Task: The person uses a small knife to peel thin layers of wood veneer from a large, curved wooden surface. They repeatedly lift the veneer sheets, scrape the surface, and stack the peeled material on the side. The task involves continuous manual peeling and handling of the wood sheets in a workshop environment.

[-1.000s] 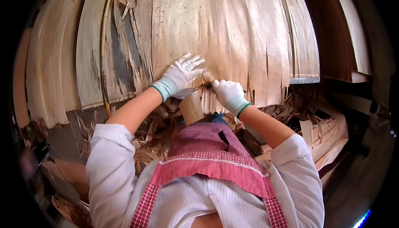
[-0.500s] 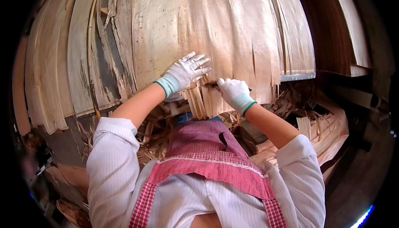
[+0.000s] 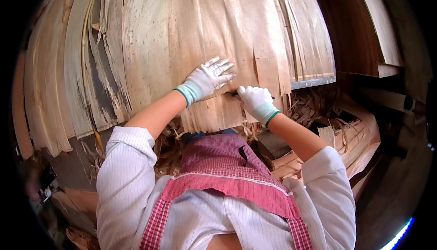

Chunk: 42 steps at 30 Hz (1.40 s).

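A large pale wood veneer sheet [image 3: 182,36] is spread before me, its near edge ragged. My left hand [image 3: 208,79], in a white glove with a teal cuff, lies flat on the sheet with its fingers apart. Just right of it, my gloved right hand [image 3: 256,100] is closed around a thin dark tool that looks like a knife [image 3: 234,94]. Its tip meets the veneer at a cut line, and most of it is hidden in my fist. Below that line a strip of veneer [image 3: 211,114] hangs over the near edge, toward my apron.
Split veneer pieces [image 3: 102,63] and a thin stick [image 3: 85,54] lie at the left. A metal edge [image 3: 314,82] shows under the sheet at the right. Veneer scraps [image 3: 309,109] are heaped below, beside stacked veneer [image 3: 355,136]. Dark reddish wood sheets [image 3: 350,31] stand far right.
The veneer appears farther left in view. Below the cut line, a broad hanging strip has taken the place of narrow torn pieces. My left hand sits slightly farther right; my right hand is nearly unmoved.
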### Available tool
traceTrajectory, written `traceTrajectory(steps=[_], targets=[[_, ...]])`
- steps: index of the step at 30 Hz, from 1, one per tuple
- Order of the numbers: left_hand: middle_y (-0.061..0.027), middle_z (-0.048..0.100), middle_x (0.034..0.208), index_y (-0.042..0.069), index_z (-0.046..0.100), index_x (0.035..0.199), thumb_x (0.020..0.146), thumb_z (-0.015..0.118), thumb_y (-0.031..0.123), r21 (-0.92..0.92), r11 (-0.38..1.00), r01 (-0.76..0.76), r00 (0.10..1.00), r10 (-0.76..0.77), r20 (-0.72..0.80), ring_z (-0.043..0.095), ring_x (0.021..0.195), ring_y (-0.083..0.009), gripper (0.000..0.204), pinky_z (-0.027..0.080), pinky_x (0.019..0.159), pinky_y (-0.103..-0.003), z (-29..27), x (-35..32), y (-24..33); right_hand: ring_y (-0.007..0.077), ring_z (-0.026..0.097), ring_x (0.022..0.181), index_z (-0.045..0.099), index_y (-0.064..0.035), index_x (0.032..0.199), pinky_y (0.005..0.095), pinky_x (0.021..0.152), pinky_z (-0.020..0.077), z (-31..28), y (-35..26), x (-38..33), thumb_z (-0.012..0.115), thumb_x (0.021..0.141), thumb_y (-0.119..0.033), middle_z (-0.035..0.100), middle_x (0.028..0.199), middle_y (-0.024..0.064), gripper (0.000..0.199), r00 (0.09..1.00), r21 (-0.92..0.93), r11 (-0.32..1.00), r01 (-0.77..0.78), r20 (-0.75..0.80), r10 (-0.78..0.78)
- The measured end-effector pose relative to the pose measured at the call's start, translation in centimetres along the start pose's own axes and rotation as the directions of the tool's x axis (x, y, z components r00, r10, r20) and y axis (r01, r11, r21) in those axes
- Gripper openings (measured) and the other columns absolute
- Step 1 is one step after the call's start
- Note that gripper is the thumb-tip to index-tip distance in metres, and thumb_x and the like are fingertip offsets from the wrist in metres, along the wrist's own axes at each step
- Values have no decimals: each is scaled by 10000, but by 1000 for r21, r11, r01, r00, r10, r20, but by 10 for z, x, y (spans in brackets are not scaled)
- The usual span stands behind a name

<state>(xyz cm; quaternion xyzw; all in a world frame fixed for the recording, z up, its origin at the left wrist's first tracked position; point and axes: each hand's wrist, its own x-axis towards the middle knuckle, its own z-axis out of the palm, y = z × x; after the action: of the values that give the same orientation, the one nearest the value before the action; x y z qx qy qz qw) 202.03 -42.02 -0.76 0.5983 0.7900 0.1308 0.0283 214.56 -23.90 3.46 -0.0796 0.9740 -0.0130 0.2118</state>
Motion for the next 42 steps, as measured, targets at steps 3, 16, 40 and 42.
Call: traceTrajectory(steps=[3,16,40,42], targets=[[-84,488,1364,159,556,1250,870,516,221,16,999,29,996,-30,79,425,1294,-245,387,271,1126,-385,-12,26,8,253,673,746,565,-100,921,377,587,521,-1,1,0,544,837,-155,655,806,91,102,1000,9,1000,-17,-14,17],[-60,431,1422,160,533,1281,862,521,240,43,996,-81,964,67,258,378,1329,-229,426,236,1137,-385,-11,123,46,239,665,684,552,-106,886,375,530,501,11,73,-27,535,822,-162,644,753,84,86,993,-33,999,-40,-111,36],[-60,428,1426,173,517,1301,888,436,128,-109,966,-233,972,235,3,371,1338,-203,423,220,1148,-381,44,178,61,331,598,802,537,-55,928,411,671,484,70,205,-168,554,885,-179,606,889,154,132,687,471,699,-538,-235,687],[-56,430,1425,176,516,1300,890,431,128,-95,969,-227,974,228,-2,378,1332,-202,421,224,1146,-375,45,177,62,287,581,829,548,-29,1028,384,717,475,114,158,-147,560,891,-188,584,965,156,211,642,813,449,-371,-125,756]])
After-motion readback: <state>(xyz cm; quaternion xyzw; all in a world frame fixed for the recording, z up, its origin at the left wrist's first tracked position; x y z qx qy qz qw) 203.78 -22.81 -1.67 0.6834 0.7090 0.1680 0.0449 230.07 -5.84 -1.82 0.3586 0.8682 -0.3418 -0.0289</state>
